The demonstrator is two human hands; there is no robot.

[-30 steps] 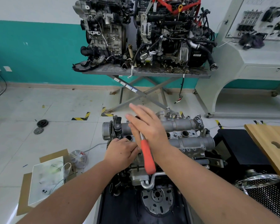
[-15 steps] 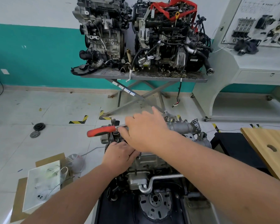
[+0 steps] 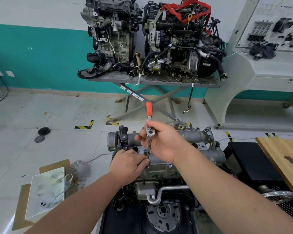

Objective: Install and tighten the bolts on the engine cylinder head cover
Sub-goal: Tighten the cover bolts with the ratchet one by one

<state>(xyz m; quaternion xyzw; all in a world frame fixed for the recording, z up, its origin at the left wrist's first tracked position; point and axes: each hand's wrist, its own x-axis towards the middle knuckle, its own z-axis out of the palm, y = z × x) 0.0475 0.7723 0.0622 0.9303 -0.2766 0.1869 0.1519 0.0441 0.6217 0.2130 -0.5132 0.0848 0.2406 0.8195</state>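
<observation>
The grey aluminium cylinder head cover (image 3: 191,135) tops the engine in front of me. My right hand (image 3: 161,142) grips the head of a ratchet wrench (image 3: 149,132), whose red handle (image 3: 149,109) points away from me. A steel extension (image 3: 148,149) runs down from the ratchet to the cover's near edge. My left hand (image 3: 128,163) pinches the lower end of that extension at the cover. The bolt under the socket is hidden by my fingers.
A flywheel (image 3: 162,211) and a bent metal pipe (image 3: 161,191) sit at the engine's front. A wooden board (image 3: 284,159) lies to the right, a cardboard sheet with a clear tray (image 3: 46,191) to the left. Two engines stand on a lift table (image 3: 152,80) behind.
The red handle has swung from pointing toward me, round past my left, to pointing away from me. My right hand turned with it; my left hand stayed at the extension's base.
</observation>
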